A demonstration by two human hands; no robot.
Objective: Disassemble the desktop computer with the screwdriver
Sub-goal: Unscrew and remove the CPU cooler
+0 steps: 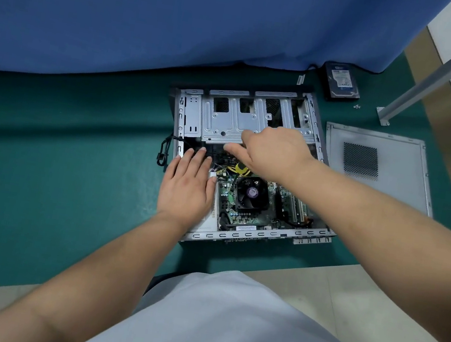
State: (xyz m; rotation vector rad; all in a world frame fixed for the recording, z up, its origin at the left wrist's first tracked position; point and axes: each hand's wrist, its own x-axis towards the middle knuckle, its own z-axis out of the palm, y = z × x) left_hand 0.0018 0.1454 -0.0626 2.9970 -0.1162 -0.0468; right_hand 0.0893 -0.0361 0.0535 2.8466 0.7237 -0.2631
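Note:
The desktop computer case [256, 232] lies open on a green mat. My left hand [188, 185] rests flat on the white power supply [205, 225] at the case's left side and holds nothing. My right hand [273, 151] reaches over the silver drive cage [226, 118], with thumb and index finger pointing left. A yellow and black screwdriver handle [241, 169] sticks out under its palm; the shaft is hidden. The motherboard's black CPU fan [251, 194] lies just below that hand.
The removed side panel [378, 165] lies to the right of the case. A hard drive [342, 81] and loose screws [357, 106] sit at the back right near a metal leg [440, 72]. A black cable [163, 152] loops out on the left. Blue cloth [155, 11] hangs behind.

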